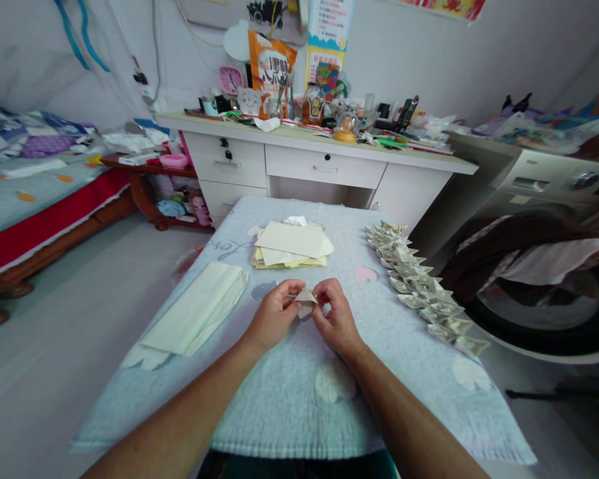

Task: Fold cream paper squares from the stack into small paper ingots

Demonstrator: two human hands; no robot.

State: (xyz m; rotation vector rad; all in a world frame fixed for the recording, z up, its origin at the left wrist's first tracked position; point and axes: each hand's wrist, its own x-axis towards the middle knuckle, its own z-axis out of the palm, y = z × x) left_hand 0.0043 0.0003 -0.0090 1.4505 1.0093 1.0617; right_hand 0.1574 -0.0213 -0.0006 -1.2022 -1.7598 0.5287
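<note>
A small folded piece of paper (306, 299), pale and peaked like a triangle, is pinched between my two hands above the middle of the cloth-covered table. My left hand (275, 313) grips its left side with thumb and fingers. On its right side, my right hand (336, 316) holds it the same way. Just beyond the hands lies a stack of cream and yellow paper sheets (294, 241). Left of them is a long folded bundle of pale paper (197, 309). Several folded paper boats (421, 283) stand in overlapping rows along the right side.
A light blue patterned cloth (279, 406) covers the table. Behind it stands a white desk (324, 163) crowded with jars, a pink clock (231, 80) and an orange snack bag (272, 70). To the right is a washing machine (543, 183) with its door open; a bed (44, 199) is at left.
</note>
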